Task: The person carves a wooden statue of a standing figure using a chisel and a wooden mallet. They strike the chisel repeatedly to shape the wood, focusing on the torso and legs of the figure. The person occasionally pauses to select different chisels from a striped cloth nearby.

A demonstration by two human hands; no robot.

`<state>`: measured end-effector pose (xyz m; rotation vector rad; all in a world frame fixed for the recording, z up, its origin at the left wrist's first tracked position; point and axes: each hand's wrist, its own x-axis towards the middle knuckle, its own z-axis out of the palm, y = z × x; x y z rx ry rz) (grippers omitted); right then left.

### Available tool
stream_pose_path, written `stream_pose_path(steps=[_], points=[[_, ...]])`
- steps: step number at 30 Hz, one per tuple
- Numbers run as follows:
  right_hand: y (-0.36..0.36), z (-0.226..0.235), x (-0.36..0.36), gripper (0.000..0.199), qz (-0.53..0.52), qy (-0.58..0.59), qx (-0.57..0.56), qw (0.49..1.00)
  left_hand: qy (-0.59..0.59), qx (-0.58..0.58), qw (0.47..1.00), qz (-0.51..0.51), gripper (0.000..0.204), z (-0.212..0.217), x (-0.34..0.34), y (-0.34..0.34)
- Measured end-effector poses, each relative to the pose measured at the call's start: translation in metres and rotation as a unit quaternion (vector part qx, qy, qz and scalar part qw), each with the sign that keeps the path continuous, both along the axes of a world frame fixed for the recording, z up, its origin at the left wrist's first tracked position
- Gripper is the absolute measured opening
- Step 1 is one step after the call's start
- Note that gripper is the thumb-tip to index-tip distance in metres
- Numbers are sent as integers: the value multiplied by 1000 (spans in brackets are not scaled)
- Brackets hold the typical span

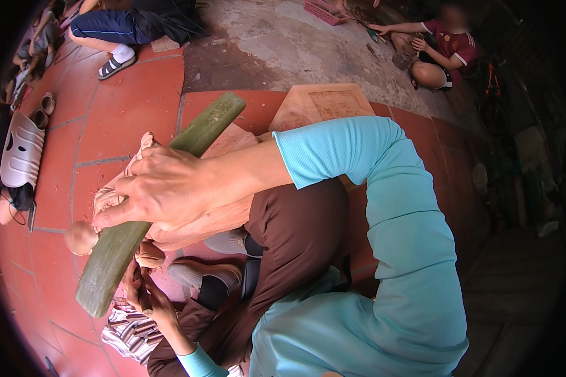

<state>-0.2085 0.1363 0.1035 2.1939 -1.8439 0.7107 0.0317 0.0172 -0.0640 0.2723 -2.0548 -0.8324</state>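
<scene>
Right hand (163, 191), fingers wrapped tight round a green wooden mallet (144, 207), poised above a pale wooden carving (223, 217) on the lap; left hand (146, 292), near, pinches a chisel (143, 295) upright against it; carving apparently partway, relief unfinished.

The long flat stick (151, 207) is a dull mossy green, kinda streaky. Floor tiles (126, 107) are orange-red terracotta with grey grout lines, and the far patch of concrete (283, 44) is mottled grey. Sleeves (383, 207) are bright turquoise, trousers (295, 245) chocolate brown. Striped brown-and-white cloth (129, 336) at the bottom edge, pink basket (326, 11) at the top.
</scene>
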Motion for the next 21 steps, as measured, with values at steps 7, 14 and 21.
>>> stream_pose_path(steps=[7,14,21], points=[[0,-1,1,60,-1,9,6,1000,-3,4,1000,-7,27,-3,3,-3],[-2,-3,0,60,3,8,-6,1000,9,-20,1000,9,31,1,-1,-1],[-1,-1,-1,60,8,0,-9,1000,8,-31,999,12,30,-1,0,-3]])
